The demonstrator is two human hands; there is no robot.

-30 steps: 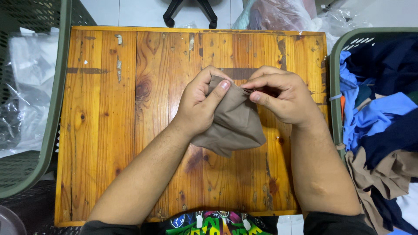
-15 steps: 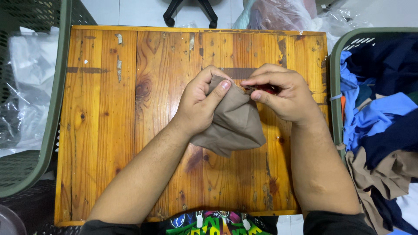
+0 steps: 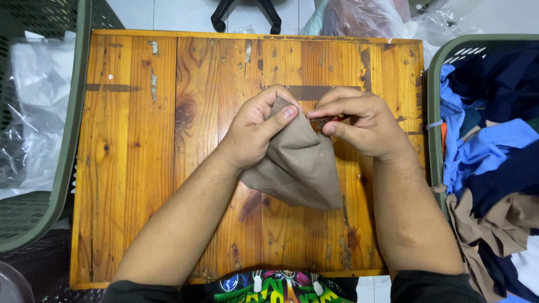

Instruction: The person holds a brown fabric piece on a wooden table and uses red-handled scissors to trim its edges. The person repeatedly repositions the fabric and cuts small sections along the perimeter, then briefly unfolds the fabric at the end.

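— Where is the brown cloth [image 3: 297, 168] being held?

— Over the middle of the wooden desk [image 3: 140, 168], its top edge being pinched by the left hand [image 3: 255, 132] and the right hand [image 3: 359, 126], both closed on it beside the laundry basket [image 3: 435, 112].

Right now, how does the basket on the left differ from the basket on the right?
The left basket holds clear plastic bags; the right basket is heaped with blue, navy and tan clothes. The left basket's mesh wall is visible inside; the right basket's is mostly hidden. Both are green and flank the wooden table.
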